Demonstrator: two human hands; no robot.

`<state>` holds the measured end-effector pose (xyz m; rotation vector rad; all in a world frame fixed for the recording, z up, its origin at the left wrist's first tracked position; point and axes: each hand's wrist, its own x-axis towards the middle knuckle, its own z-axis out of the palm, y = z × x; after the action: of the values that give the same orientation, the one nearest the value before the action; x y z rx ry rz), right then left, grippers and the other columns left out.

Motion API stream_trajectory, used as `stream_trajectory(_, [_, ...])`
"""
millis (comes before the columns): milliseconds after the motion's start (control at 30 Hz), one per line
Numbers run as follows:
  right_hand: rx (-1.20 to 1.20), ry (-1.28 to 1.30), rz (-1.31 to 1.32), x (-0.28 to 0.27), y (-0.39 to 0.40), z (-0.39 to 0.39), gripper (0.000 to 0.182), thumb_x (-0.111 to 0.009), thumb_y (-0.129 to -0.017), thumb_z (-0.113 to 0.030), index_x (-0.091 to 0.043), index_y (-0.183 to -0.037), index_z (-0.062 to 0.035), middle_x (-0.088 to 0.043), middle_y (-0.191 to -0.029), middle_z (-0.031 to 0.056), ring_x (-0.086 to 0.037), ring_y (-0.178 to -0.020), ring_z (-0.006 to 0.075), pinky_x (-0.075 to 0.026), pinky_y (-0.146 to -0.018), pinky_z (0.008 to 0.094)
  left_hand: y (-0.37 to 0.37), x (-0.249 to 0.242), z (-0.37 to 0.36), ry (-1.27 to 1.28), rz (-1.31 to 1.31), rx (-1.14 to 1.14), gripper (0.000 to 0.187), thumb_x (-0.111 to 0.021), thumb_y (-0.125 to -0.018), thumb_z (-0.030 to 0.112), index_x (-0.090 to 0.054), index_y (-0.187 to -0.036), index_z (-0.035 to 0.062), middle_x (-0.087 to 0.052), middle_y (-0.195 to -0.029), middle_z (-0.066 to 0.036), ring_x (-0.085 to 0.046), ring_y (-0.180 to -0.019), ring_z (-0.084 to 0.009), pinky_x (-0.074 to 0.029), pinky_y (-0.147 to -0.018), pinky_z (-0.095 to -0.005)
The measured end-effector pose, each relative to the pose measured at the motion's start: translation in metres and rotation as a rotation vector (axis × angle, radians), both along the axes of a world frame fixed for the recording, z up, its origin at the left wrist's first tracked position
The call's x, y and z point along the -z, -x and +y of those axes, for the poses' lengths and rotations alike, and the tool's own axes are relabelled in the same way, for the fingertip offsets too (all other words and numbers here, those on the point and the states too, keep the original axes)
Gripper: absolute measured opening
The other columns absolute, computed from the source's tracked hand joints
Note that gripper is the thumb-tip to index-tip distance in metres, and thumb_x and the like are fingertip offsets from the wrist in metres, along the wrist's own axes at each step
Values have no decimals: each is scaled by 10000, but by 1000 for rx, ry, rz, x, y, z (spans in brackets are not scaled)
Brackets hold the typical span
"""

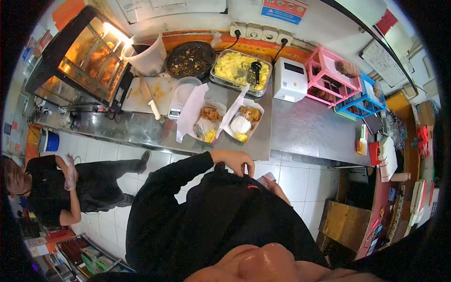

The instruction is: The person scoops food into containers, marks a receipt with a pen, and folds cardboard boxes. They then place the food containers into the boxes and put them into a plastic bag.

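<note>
My left hand (233,162) is in front of my chest, its fingers curled down and closed on the front of my black shirt (225,207). My right hand (278,190), partly hidden behind the shirt, is closed around a pale, crumpled piece of paper or tissue (267,178). On the steel counter ahead stand two opened paper food boxes. The left box (192,120) holds fried chicken (210,113), a wrapped portion and yellow egg. Inside the right box (229,123) are fried chicken (250,113), a white mound of rice (240,124) and yellow egg (241,137).
A tray of yellow egg (230,66) with a black spoon sits behind the boxes. Left are a knife (152,104) on a cutting board (134,101), and a lit display warmer (84,56). A white printer (290,80) and pink rack (329,70) stand right. Another person (51,188) stands left.
</note>
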<state>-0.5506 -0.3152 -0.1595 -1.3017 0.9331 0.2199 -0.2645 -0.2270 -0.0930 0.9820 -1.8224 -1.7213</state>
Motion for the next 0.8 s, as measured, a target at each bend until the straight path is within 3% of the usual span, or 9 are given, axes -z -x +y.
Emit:
stream_trajectory(100, [-120,-149,-187,-53,2,-9,563,-505,-834,-2,-347,-1374,28,-462,-1323,138,-504,-1122,184,-396,-937,259,-1,-37,6,-37,-47,-55,275,-655,-732,32,-663,-1005,63,-664,-1022,-38,-623,-874,-150,-511,-735,-290])
stream_trajectory(200, [-230,87,-223,-44,7,-17,579,-520,-819,15,-350,-1372,27,-469,-1321,147,-501,-1139,198,-378,-969,272,-1,-28,6,47,14,-69,251,-646,-739,26,-665,-987,57,-666,-998,-38,-626,-831,-138,-511,-733,-289])
stream_trajectory(333, [-159,42,-225,8,5,-8,629,-631,-795,-131,-384,-1349,35,-483,-1328,151,-466,-1205,233,-332,-1019,311,7,-40,7,127,-114,-141,180,-637,-755,47,-659,-933,33,-678,-939,-42,-619,-803,-120,-501,-734,-271])
stream_trajectory(367, [-291,194,-155,7,7,-4,616,-641,-806,-216,-420,-1323,37,-518,-1291,154,-474,-1199,233,-334,-1020,320,11,-46,9,154,-174,-169,174,-617,-710,42,-659,-879,45,-675,-887,-72,-633,-788,-208,-514,-688,-317])
stream_trajectory(467, [-227,206,-70,87,20,5,588,-652,-810,-206,-446,-1303,40,-556,-1241,158,-517,-1136,206,-379,-978,312,19,-38,16,379,-328,-217,154,-602,-715,51,-660,-858,53,-663,-855,-105,-627,-781,-268,-496,-696,-360])
stream_trajectory(600, [-120,181,-143,8,9,-6,548,-612,-810,-40,-430,-1323,18,-573,-1204,131,-576,-1005,166,-469,-847,271,19,-36,20,406,-336,-216,136,-590,-734,87,-668,-844,67,-646,-837,-131,-614,-785,-309,-477,-706,-396])
stream_trajectory(700, [177,-144,-496,-7,-2,-21,677,-599,-736,76,-379,-1369,-17,-556,-1209,118,-585,-991,174,-500,-760,253,22,-34,24,406,-611,-180,152,-606,-800,210,-651,-889,94,-645,-1023,-106,-623,-834,-294,-494,-696,-391])
stream_trajectory(767, [255,-281,-505,-36,-28,-29,769,-617,-687,104,-352,-1393,-48,-518,-1259,103,-586,-1006,194,-508,-777,274,25,-30,33,434,-790,-52,219,-578,-828,288,-628,-978,136,-504,-1268,-172,-612,-930,-330,-509,-711,-417])
stream_trajectory(800, [237,-464,-605,-36,-39,-35,785,-623,-686,84,-331,-1404,-44,-518,-1262,99,-585,-1011,191,-503,-799,286,21,-34,39,418,-746,-79,294,-555,-850,361,-589,-1064,162,-326,-1393,-242,-571,-1037,-382,-517,-758,-434])
